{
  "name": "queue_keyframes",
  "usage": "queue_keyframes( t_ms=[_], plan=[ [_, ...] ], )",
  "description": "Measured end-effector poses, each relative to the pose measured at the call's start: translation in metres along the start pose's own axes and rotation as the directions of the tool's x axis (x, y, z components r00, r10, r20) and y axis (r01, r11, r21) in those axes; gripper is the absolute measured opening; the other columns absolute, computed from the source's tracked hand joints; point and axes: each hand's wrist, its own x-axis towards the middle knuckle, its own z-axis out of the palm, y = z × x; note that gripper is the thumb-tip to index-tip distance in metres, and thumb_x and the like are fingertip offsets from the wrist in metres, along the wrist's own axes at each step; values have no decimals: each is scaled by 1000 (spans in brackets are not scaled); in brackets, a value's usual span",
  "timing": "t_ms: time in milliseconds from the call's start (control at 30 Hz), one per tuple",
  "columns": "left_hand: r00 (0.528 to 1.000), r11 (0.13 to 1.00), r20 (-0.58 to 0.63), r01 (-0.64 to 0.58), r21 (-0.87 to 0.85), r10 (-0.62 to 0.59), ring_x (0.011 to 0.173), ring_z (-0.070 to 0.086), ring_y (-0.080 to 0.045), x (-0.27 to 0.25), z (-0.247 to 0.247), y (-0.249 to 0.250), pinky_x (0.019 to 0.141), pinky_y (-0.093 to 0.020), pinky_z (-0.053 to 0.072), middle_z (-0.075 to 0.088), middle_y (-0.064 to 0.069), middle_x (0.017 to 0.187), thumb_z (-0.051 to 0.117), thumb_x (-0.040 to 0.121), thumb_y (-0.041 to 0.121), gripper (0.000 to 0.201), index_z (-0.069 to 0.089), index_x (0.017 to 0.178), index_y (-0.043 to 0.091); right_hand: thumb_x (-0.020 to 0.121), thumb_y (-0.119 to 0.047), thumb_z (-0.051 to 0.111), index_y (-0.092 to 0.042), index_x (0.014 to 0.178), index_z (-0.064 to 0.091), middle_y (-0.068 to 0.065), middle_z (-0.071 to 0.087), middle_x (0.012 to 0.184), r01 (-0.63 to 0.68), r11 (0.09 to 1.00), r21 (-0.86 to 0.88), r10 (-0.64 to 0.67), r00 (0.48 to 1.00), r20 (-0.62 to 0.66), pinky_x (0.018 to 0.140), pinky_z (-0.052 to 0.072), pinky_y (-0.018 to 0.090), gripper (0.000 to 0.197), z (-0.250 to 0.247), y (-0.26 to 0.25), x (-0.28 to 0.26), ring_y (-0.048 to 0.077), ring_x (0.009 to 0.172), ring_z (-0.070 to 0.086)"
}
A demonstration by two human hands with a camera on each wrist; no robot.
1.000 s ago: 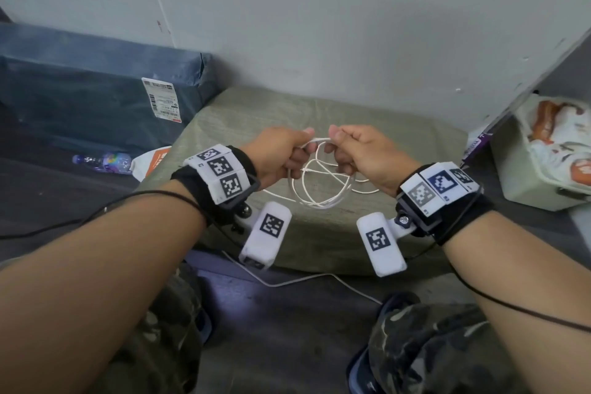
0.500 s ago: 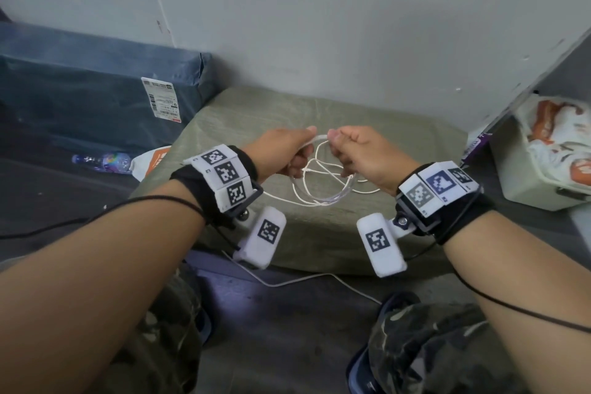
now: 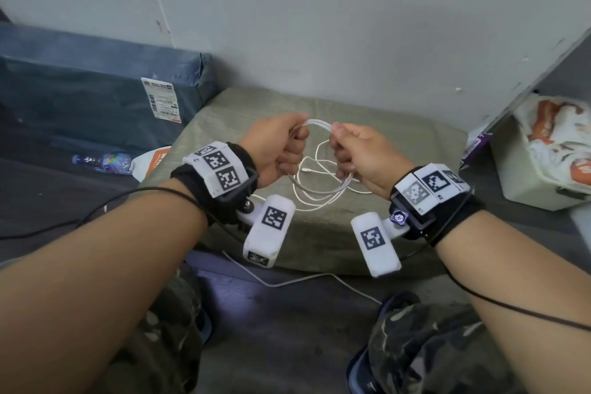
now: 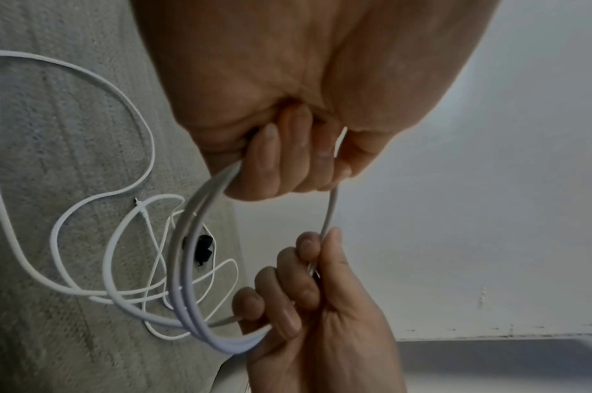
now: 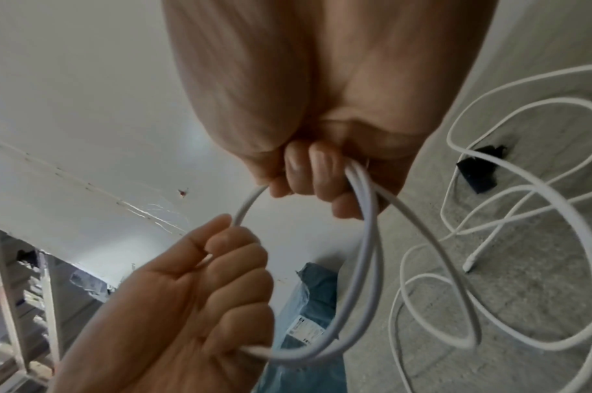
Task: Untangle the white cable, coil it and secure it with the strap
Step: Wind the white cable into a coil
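Both hands are raised over the olive cushion (image 3: 399,144) with the white cable (image 3: 315,123) between them. My left hand (image 3: 284,144) grips one side of a small coil of a few loops, and my right hand (image 3: 351,150) grips the other side. A short arc of cable spans the gap between the fists. In the left wrist view the coil (image 4: 176,266) runs from my left fingers (image 4: 281,170) to my right fingers (image 4: 288,297). Loose tangled turns and a plug end lie on the cushion. The black strap (image 4: 203,248) (image 5: 479,170) lies among them, untouched.
A blue-wrapped parcel (image 3: 96,89) stands at the left by the wall, with a plastic bottle (image 3: 102,161) in front of it. A white box holding a printed bag (image 3: 543,157) sits at the right. Another thin white cable (image 3: 287,281) crosses the floor near my knees.
My fists have drawn slightly apart, so a clearer arc of cable shows between them. The hanging loops have shifted a little toward me.
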Motion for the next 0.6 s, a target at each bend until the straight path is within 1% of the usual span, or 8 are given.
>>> queue_keyframes(
  t_ms=[67, 133, 200, 267, 333, 400, 500, 600],
  plan=[
    [999, 1000, -29, -25, 14, 25, 32, 14, -6, -1, 0, 1, 37, -20, 9, 21, 10, 39, 38, 97, 32, 43, 32, 56, 21, 101, -30, 37, -13, 70, 46, -4, 36, 46, -25, 1000, 13, 24, 999, 27, 52, 43, 29, 36, -3, 0, -1, 13, 41, 38],
    [995, 998, -86, -56, -39, 53, 31, 13, -6, -1, -2, 5, 35, -18, 9, 20, 10, 38, 41, 97, 32, 46, 28, 54, 22, 101, -31, 37, -12, 72, 47, 0, 43, 50, -65, 997, 52, 61, 995, 74, 55, 47, 29, 36, -6, 0, -3, 19, 49, 50],
    [991, 993, -121, -71, -97, 59, 31, 13, -6, -1, -4, 7, 34, -17, 9, 19, 10, 37, 41, 97, 33, 46, 27, 54, 22, 101, -31, 36, -12, 74, 48, 0, 45, 50, -83, 990, 113, 72, 993, 98, 59, 50, 31, 35, -6, -1, -4, 21, 50, 53],
    [991, 990, -117, -75, -116, 61, 31, 14, -7, 0, -4, 7, 35, -18, 10, 19, 10, 37, 40, 97, 35, 46, 27, 55, 22, 101, -30, 36, -12, 74, 47, -3, 39, 47, -81, 980, 179, 68, 995, 76, 62, 52, 34, 34, -2, -2, -3, 17, 43, 46],
    [994, 989, -88, -74, -128, 63, 32, 15, -7, -1, -3, 6, 34, -19, 12, 20, 9, 38, 39, 98, 38, 46, 29, 56, 22, 101, -31, 36, -13, 75, 46, -6, 34, 45, -72, 974, 213, 70, 997, 16, 56, 53, 31, 33, 3, -3, -2, 12, 38, 35],
    [994, 984, -77, -93, -151, 82, 32, 15, -7, -3, -1, 7, 35, -20, 13, 20, 9, 39, 40, 98, 39, 45, 30, 57, 21, 101, -31, 37, -14, 78, 47, -7, 33, 46, -54, 973, 226, 61, 998, -21, 50, 51, 27, 31, 6, -4, -3, 10, 39, 33],
    [982, 973, -146, -148, -180, 123, 34, 15, -8, -3, -1, 9, 37, -20, 16, 19, 9, 40, 46, 95, 25, 41, 28, 58, 22, 100, -27, 40, -12, 79, 48, -5, 33, 50, -23, 959, 282, 29, 999, -17, 54, 50, 27, 27, 7, -5, -3, 11, 44, 35],
    [970, 985, -234, -103, -142, 68, 37, 24, -10, -1, 1, 3, 41, -21, 30, 25, 7, 43, 48, 93, 18, 36, 33, 60, 21, 100, -22, 40, -12, 76, 47, -8, 32, 47, 3, 924, 383, 11, 999, -33, 52, 40, 26, 27, 6, -10, -3, 8, 39, 29]
  ],
)
